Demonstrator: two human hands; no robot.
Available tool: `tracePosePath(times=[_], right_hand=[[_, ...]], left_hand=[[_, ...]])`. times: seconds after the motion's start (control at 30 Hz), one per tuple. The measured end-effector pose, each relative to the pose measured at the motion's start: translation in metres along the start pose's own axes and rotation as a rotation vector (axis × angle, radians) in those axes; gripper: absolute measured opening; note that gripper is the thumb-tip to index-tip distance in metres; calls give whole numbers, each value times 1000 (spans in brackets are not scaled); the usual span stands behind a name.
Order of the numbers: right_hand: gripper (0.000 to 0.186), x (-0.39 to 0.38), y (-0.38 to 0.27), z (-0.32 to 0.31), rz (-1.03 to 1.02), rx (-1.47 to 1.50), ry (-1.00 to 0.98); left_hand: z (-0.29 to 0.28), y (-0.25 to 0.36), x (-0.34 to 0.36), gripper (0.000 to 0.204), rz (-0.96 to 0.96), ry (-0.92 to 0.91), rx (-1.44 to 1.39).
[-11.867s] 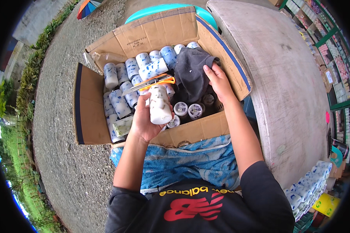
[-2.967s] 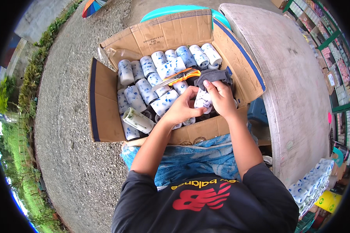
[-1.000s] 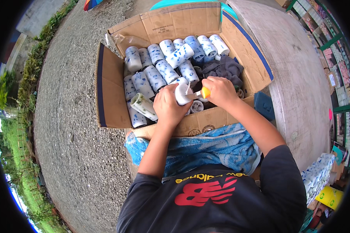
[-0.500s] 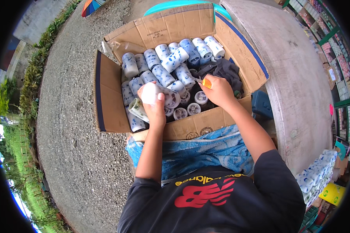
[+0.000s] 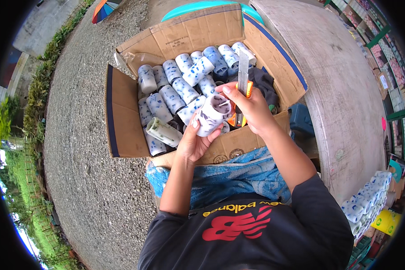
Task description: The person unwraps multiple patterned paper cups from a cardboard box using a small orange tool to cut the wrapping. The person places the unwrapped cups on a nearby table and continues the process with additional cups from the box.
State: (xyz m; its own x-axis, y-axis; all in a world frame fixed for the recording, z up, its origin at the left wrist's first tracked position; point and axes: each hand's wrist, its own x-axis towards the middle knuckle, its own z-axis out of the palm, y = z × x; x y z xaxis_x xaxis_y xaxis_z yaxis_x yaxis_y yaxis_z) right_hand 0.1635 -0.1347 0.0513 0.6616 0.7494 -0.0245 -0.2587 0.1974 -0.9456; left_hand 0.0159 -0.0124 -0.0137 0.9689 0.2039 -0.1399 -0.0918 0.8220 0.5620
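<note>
My left hand [image 5: 193, 141] is closed round a white cylindrical candle with dark purple flecks [image 5: 208, 121], tilted so its recessed end and pale wick face up. My right hand [image 5: 254, 108] grips an orange utility knife [image 5: 242, 76] with a long segmented blade pointing upward, just right of the candle; one finger reaches near the candle's top. Both are over an open cardboard box [image 5: 126, 112] holding several blue-flecked white candles [image 5: 184, 90], a green-flecked one [image 5: 162, 131] lying on its side, and a crumpled dark grey cloth [image 5: 265, 85].
A pale scuffed tabletop [image 5: 342, 103] stands right of the box, with stacked flecked candles [image 5: 364, 200] below it. A blue plastic case [image 5: 301, 121] sits beside the box, a blue patterned towel [image 5: 220, 180] before it. Gravel [image 5: 90, 144] lies left; shelving [image 5: 387, 67] is far right.
Earlier my right hand held the cloth; it lies in the box now and that hand holds the knife, swung upright. My left hand has turned the candle end-up and moved it rightward.
</note>
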Motion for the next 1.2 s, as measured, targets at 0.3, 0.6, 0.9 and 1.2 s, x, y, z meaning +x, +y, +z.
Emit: tracePosePath(times=[0.3,0.6,0.9,1.2], right_hand=[[23,-9,-10,0,-35,-75,-146],[51,-7,11,-26,158,82,117],[64,9,93,-69,-224,-697,-131],[53,-8,70,-27,-413,-1235,43]], left_hand=[[20,7,-3,86,-47,-116,354],[49,2,-2,69,183,-49,560],[86,-28,24,66,351,-38,674],[172,-123,61,60,391,-381,874]])
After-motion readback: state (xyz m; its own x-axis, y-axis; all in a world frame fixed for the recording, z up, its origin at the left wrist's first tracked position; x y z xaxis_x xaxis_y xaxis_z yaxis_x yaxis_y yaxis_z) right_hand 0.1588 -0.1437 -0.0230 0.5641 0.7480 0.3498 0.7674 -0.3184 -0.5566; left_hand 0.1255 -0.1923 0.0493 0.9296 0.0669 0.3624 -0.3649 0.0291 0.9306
